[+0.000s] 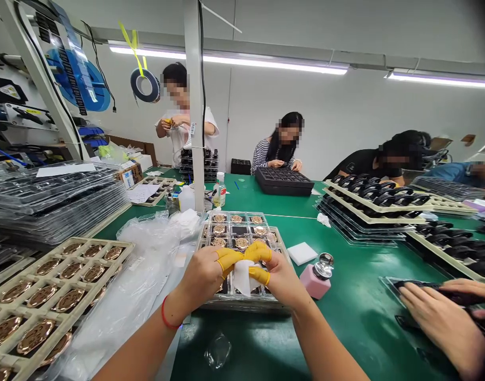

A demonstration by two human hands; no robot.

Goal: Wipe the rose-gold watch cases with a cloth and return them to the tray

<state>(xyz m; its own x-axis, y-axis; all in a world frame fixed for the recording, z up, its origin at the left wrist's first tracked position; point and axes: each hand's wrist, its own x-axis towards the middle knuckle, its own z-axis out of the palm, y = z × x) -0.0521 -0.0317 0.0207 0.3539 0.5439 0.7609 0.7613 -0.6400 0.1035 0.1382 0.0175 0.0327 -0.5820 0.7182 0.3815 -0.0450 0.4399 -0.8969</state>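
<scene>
A white wipe (243, 279) hangs folded between my hands. My left hand (200, 272), in yellow finger cots, is closed, its fingertips pinching at the top left of the wipe. On the other side, my right hand (284, 272) grips the wipe between thumb and fingers, also in yellow cots. Whether a small part is inside the wipe is hidden. Directly below and behind my hands lies a stack of clear plastic trays (246, 305), its pockets holding rose-gold round parts (241, 243). One pocket (239, 230) in it shows dark, without a gold part.
Left stands a beige tray (125, 247) of rose-gold parts beside plastic bags (137, 275). A pink pump bottle (316, 280) and white pad (302, 253) are right of the stack. A co-worker's hands (436, 312) work at far right, near stacked trays of black parts (379, 198).
</scene>
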